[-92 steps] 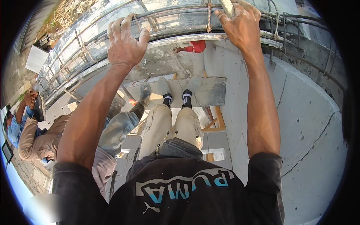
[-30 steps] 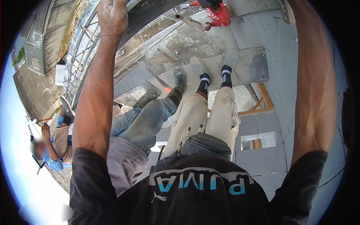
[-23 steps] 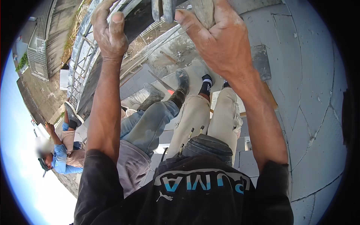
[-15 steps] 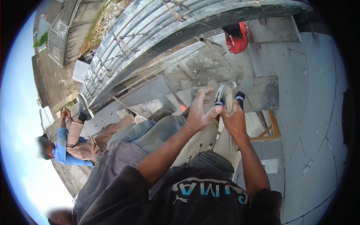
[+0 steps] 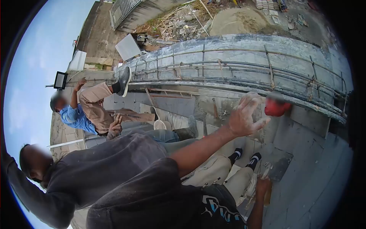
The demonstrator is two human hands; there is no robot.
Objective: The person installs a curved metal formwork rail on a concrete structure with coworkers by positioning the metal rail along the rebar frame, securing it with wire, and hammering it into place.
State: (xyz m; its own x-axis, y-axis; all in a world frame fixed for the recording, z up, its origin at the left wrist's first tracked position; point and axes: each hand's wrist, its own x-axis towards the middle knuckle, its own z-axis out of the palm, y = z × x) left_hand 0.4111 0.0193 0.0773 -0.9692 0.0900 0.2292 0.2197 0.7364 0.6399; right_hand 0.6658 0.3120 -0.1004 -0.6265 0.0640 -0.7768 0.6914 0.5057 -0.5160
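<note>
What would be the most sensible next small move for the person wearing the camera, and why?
Probably steady the left hand on the steel bars, if within reach: it looks empty, with fingers spread, and appears just below them in view, while the right hand holds the hammer low.

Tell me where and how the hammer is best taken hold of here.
The hammer is probably best gripped by its handle, coming from the near side: the slim handle runs into the right hand, while the wider head pokes out on the far side. The hand hides part of the handle.
</note>
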